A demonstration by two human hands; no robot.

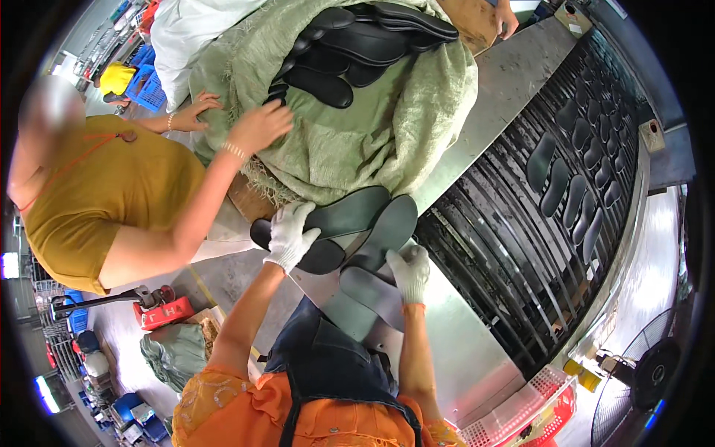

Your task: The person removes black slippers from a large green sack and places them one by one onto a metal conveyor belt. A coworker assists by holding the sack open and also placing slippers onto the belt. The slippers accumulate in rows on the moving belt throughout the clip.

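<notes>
My left hand (290,235), in a white knit glove, is closed over dark shoe soles (324,257) at the edge of a metal table (454,313). Beside it, a grey-green sole (348,213) lies just below the sack (335,156), and another sole (392,227) slants next to it. My right hand (410,274), gloved too, has its fingers curled at the edge of a flat sole (370,292) on the metal. What lies under its fingertips is partly hidden.
Black soles (361,41) fill the open green sack. A co-worker in a mustard shirt (112,194) reaches toward it from the left. At right, a slatted conveyor (506,246) carries rows of soles (555,186). A pink basket (514,410) and a fan (655,372) stand at the lower right.
</notes>
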